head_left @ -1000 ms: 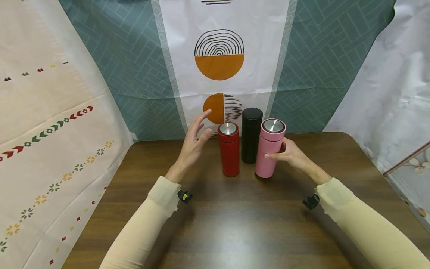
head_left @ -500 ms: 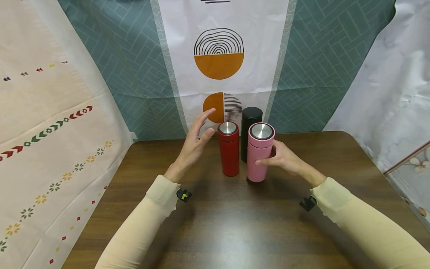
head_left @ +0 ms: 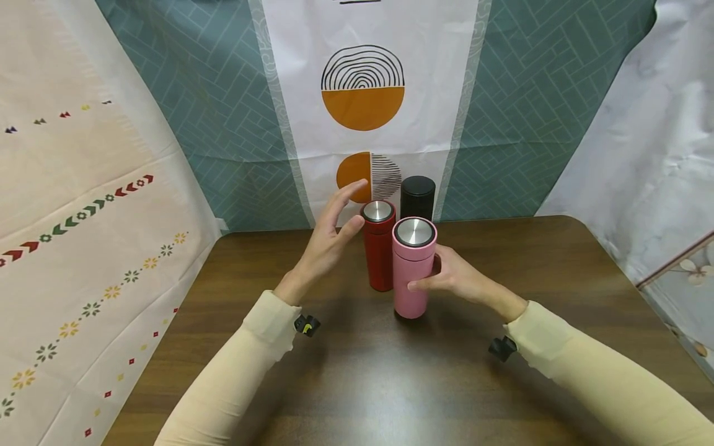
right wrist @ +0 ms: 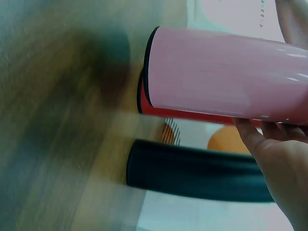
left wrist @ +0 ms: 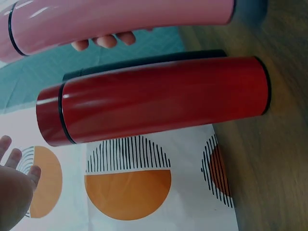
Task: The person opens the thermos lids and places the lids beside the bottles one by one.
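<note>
Pink metal-topped cylindrical flask — right hand curled round it, probably carrying; steadiness needed next — left hand spread, empty.

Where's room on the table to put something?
The table is bare in front of the pink bottle, between the left sleeve and right sleeve, and beyond the right hand, toward the white cloth. It's crowded around the red bottle, black bottle and left hand.
</note>
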Available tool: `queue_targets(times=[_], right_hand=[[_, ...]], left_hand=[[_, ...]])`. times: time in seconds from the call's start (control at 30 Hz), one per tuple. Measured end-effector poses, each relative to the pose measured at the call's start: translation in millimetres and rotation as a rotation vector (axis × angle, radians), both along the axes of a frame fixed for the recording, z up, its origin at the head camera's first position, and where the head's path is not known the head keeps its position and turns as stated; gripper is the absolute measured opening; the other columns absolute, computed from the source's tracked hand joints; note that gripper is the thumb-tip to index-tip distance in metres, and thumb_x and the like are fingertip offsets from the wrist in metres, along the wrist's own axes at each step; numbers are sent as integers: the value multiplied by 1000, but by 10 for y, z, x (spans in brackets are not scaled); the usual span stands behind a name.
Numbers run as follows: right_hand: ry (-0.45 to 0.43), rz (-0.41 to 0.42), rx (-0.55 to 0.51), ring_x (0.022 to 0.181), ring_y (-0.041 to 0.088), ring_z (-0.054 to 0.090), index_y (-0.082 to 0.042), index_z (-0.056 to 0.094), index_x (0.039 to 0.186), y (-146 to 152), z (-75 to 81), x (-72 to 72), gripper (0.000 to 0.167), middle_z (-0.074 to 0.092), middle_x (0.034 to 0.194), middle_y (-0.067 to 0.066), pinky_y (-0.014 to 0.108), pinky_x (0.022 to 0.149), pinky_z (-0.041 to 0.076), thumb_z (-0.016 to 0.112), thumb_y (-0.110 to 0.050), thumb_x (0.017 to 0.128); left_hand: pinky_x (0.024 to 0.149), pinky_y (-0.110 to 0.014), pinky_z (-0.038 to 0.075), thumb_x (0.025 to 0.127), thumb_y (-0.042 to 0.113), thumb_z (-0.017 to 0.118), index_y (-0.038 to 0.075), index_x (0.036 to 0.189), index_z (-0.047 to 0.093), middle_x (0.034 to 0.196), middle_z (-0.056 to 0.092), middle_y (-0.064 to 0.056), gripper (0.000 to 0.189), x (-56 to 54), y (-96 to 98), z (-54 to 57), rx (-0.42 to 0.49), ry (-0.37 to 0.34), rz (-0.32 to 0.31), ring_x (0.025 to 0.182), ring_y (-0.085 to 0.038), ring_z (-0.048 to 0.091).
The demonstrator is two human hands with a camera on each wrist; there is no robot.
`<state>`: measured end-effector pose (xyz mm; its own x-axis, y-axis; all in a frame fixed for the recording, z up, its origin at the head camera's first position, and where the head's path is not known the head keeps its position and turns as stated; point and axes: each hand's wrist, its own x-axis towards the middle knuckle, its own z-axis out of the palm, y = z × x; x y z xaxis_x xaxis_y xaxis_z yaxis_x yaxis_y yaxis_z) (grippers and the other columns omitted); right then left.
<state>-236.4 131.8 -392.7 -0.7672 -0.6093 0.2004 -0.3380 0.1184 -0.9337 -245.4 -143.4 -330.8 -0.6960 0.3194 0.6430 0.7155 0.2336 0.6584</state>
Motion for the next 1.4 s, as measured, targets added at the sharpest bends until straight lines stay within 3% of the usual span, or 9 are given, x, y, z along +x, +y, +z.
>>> queue_targets(times=[0.1,0.37,0.6,0.77,1.0,1.27,1.4], right_hand=[[-6,28,9,115,32,64,-5,56,139,-63,-21,44,64,67,127,11,41,98,54,86,-18,84],[8,75,35,113,28,66,-8,59,136,-160,-48,134,59,70,123,6,38,99,54,86,-17,84],[-11,87,18,116,29,63,-9,58,138,-198,-92,172,61,69,125,6,42,102,51,85,-18,84],[-33,92,11,117,28,62,-8,58,139,-220,-154,206,62,69,125,6,45,104,50,85,-20,85],[-32,111,6,115,28,65,-7,58,138,-241,-230,250,61,70,124,6,38,102,51,85,-19,85],[-45,124,-1,114,29,65,-6,56,140,-235,-282,254,64,69,125,7,38,100,53,84,-21,85],[-46,136,-2,114,28,65,-5,55,140,-239,-289,257,65,69,125,8,36,100,53,84,-21,85]], left_hand=[[122,-45,27,99,71,49,11,155,47,160,44,-2,83,33,0,-10,-27,8,-32,149,-16,35],[122,-48,30,100,71,49,4,154,47,161,43,-7,86,128,28,-14,-53,20,-112,149,-22,37],[123,-47,27,100,71,48,10,155,46,162,41,-3,83,218,66,-5,-76,11,-126,150,-19,34],[124,-47,25,100,69,49,11,156,46,160,43,-1,80,311,94,-68,-99,-14,-151,151,-18,33],[123,-47,28,101,64,53,12,156,47,158,46,1,75,406,150,-180,-99,-26,-204,147,-20,38],[122,-52,30,101,61,56,17,156,46,158,45,3,71,416,199,-246,-113,-116,-283,146,-21,40],[120,-48,35,99,62,59,15,157,44,157,48,-1,76,428,216,-280,-101,-168,-344,144,-23,44]])
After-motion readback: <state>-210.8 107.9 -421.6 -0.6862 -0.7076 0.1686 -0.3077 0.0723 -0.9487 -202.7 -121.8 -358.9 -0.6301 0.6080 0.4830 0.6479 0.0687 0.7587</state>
